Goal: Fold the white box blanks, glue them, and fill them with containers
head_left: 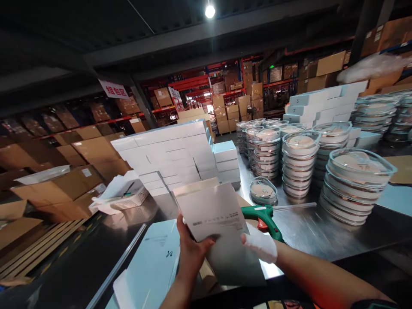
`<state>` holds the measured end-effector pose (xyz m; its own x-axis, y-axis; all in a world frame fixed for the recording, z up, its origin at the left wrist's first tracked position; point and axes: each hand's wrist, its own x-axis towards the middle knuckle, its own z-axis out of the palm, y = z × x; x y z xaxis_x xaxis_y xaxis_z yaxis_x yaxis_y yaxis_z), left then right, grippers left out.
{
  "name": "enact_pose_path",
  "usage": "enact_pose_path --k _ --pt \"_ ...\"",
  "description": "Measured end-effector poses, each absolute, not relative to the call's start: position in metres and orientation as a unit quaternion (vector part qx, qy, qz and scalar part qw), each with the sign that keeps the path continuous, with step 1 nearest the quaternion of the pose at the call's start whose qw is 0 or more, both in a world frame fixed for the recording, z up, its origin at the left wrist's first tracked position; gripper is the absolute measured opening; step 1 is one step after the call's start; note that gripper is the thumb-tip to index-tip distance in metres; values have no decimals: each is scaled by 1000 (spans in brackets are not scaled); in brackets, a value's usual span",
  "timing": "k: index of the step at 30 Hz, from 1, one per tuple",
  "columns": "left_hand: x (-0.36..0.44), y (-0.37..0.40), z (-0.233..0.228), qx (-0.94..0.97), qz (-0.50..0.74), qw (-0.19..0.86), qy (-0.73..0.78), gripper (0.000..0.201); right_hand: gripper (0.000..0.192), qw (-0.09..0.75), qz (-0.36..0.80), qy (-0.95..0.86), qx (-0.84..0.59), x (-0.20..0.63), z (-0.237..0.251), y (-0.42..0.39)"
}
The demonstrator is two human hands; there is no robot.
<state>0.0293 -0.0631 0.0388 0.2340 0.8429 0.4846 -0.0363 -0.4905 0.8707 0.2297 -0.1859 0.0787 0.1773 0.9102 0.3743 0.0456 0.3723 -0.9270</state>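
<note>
Both of my hands hold a flat grey carton blank (214, 212) above the steel table (305, 231). My left hand (191, 249) is bare and grips its lower left edge. My right hand (262, 244) wears a white glove and holds the lower right edge. A second grey sheet (234, 266) hangs below the carton between my hands. A green glue gun (262, 214) lies on the table just behind my right hand.
White flat boxes (170, 154) are stacked at centre left, more (322, 105) at back right. Stacks of clear lidded round dishes (299, 163) fill the right side; a single one (263, 191) stands near the glue gun. A pale blue sheet (151, 257) lies in front. Cardboard boxes (64, 189) sit left.
</note>
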Motion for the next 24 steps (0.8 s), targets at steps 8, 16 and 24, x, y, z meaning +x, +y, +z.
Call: enact_pose_path --k 8,16,24 --pt "18 -57 5 790 573 152 155 80 90 654 361 -494 -444 230 105 -176" --pt "16 -64 -2 750 605 205 173 67 57 717 161 -443 -514 211 98 -154" --pt "-16 -53 30 699 615 216 293 46 39 438 85 -437 -781 297 68 -184"
